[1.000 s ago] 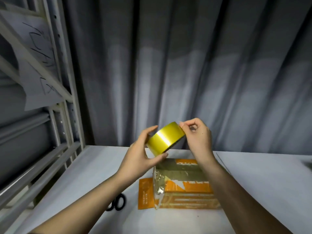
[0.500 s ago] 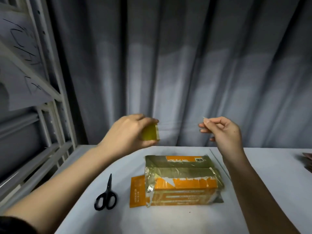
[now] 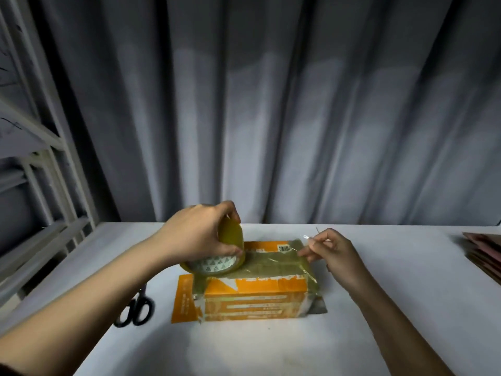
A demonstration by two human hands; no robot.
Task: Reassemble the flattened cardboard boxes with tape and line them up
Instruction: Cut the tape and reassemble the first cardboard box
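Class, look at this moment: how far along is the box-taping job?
Done: one orange box stands folded up on the table, with tape on it. In hand: the left hand holds the tape roll on its top, and the right hand pinches the pulled-out strip. Left: cutting with the scissors, then the flat cardboard stack and lining up.

The scene is dim, with cool, greyish light. A brighter band crosses the curtain (image 3: 271, 131) above the fingers, while its top and the folds between stay dark. The worktop (image 3: 271, 348) glows pale below the fingers, where the light falls strongest. Soft shadow lies under the left hand (image 3: 200, 237) and beside the box (image 3: 254, 289). The tape roll (image 3: 217, 256) is slightly motion-blurred. Glare glints on the tape strip near the right hand's fingers (image 3: 311, 244). Wide-angle distortion bends the shelf frame (image 3: 40, 147) far left of the fingers.
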